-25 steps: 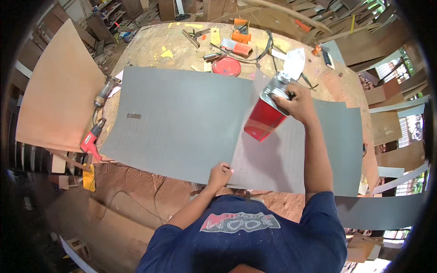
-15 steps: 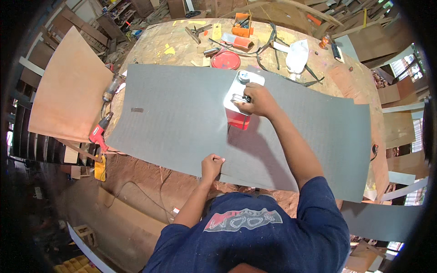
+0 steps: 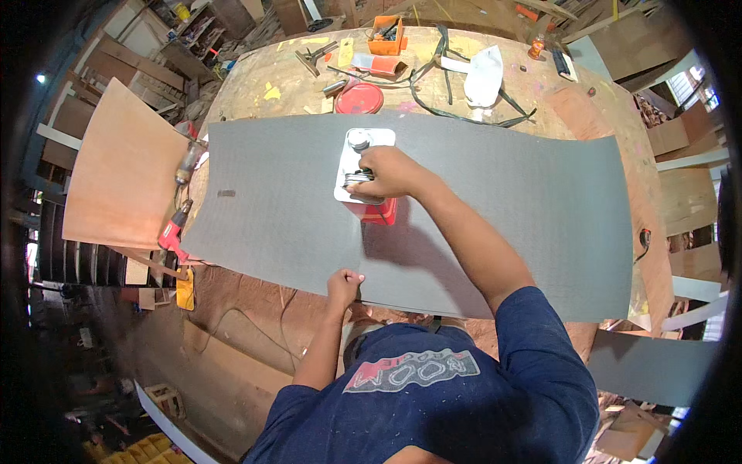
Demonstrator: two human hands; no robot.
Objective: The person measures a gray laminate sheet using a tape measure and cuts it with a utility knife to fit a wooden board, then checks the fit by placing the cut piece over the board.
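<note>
A rectangular metal can (image 3: 382, 213) with red sides, a pale top and a round cap stands over the middle of a large grey sheet (image 3: 278, 170). My right hand (image 3: 386, 172) is wrapped round the carrying handle on its top. Whether the can's base touches the sheet is hard to judge. At the sheet's near edge, close to a seam, my left hand (image 3: 345, 288) is closed with its fingers curled. What it grips, if anything, is hidden.
Behind the sheet, the worktable (image 3: 267, 69) bears a red lid (image 3: 359, 98), an orange box (image 3: 386, 35), a clamp (image 3: 313, 60), black straps (image 3: 421, 85) and a white piece (image 3: 485, 77). At left are a red heat gun (image 3: 173, 232) and a curved wooden panel (image 3: 124, 170).
The view has shifted slightly. The can's top has swung left with my right hand still on its handle, while my left hand stays closed at the sheet's near edge.
</note>
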